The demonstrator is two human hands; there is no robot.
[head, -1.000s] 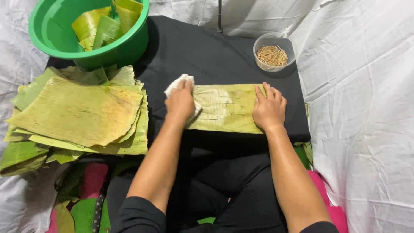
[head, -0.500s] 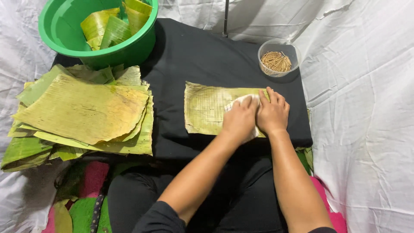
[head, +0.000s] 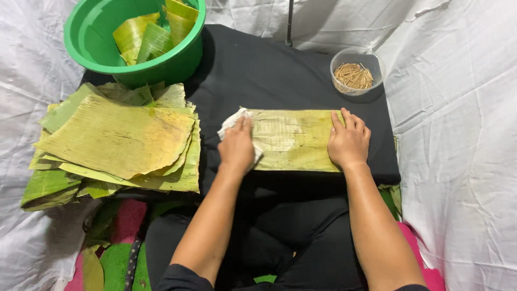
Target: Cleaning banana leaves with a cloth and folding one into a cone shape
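Head view, looking down. Left hand (head: 237,146) lies palm down on a white cloth (head: 230,125), fingers together, pressing the cloth onto the left end of a rectangular leaf strip (head: 293,139). Right hand (head: 349,141) lies flat on the strip's right end, fingers slightly spread and pointing away from the body, pinning it down. Neither hand pinches or lifts anything.

The leaf strip is yellow-green with a paler patch near its middle, and lies lengthwise on a black surface (head: 258,75), near its front edge, between the two hands.

Left of the strip, touching the surface's left edge, sits a stack of large leaf pieces (head: 116,141), yellowed on top, greener beneath. Beyond the stack stands a green basin (head: 102,46) holding more folded leaf pieces. At the far right corner of the surface is a small clear bowl (head: 356,70) of thin wooden sticks. White sheeting (head: 458,108) surrounds everything.
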